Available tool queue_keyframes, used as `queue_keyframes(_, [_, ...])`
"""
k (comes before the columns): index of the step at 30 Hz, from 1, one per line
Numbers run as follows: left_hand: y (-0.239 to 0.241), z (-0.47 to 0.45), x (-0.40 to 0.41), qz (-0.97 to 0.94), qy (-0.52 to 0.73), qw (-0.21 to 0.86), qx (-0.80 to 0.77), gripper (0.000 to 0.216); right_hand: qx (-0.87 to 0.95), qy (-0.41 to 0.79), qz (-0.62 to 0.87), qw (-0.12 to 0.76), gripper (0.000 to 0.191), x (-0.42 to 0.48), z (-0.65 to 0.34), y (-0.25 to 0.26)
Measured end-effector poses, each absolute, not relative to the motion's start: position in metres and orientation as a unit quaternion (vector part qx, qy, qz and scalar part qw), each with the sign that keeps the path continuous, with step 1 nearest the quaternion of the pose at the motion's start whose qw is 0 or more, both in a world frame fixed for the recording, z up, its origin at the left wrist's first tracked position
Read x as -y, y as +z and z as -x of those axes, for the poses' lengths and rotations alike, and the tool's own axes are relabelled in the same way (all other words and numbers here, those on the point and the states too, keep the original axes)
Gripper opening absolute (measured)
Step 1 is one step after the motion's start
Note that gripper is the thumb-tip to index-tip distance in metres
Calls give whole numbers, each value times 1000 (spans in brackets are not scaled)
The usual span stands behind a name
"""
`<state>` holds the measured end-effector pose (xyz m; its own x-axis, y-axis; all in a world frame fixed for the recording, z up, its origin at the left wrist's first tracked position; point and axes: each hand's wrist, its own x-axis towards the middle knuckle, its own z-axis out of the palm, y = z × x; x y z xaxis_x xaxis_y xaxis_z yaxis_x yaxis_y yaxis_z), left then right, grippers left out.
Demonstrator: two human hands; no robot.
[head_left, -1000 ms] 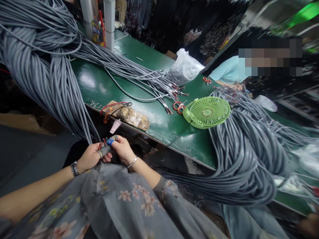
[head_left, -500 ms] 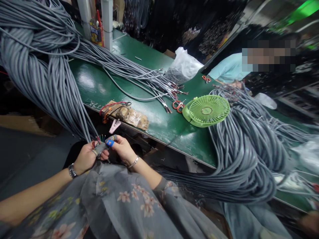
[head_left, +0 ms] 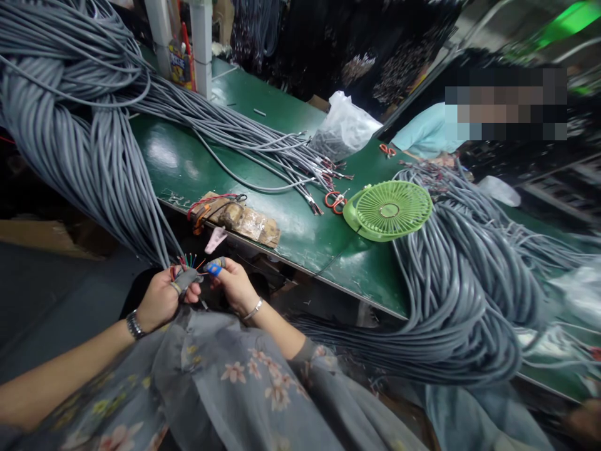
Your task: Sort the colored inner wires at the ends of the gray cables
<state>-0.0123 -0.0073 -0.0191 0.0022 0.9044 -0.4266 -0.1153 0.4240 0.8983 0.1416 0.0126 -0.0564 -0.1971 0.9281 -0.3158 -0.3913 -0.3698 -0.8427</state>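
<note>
Low in front of the bench, my left hand [head_left: 165, 294] is closed round the end of a grey cable, its thumb wrapped in grey tape. Thin coloured wires [head_left: 188, 259] fan out above that grip. My right hand [head_left: 233, 285], with blue and grey wrapping on its fingertips, pinches a fine orange-red wire [head_left: 203, 270] just right of the left thumb. A thick bundle of grey cables [head_left: 117, 163] hangs over the bench edge down to the left hand.
On the green bench [head_left: 300, 216] lie a cardboard block with a clip [head_left: 248, 222], orange-handled scissors [head_left: 335, 200], a green fan [head_left: 387, 210] and a plastic bag [head_left: 345, 125]. More grey cables [head_left: 469, 294] drape off the right side. A co-worker in a light-blue sleeve [head_left: 422, 131] sits across.
My right hand has drawn slightly right, away from the left thumb, and a wire now shows between the two hands. My left hand stays nearly in place.
</note>
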Motion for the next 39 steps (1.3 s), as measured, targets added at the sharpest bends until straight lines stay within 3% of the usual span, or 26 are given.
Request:
queue_keyframes(5, [-7,12,3,-320,438,662,-518,36,224,741,425,469,48,-31,-155,-56])
queue_keyframes(11, [-1,9,-9,-334,412,717,-452,41,265,782,379,417,52,-55,-150,-40])
queue_keyframes(15, [-6,7,-18,-335,395,736,-435,48,296,754,369,456,47,-58,-143,-36])
queue_keyframes(24, [-16,14,-21,-324,396,764,-394,53,294,611,429,597,55,-55,-133,-51])
queue_keyframes(32, [-18,15,-21,-329,377,774,-389,55,237,747,379,493,56,-59,-126,-40])
queue_keyframes(39, [-18,11,-20,-330,369,764,-415,57,163,758,376,507,47,-59,-122,-24])
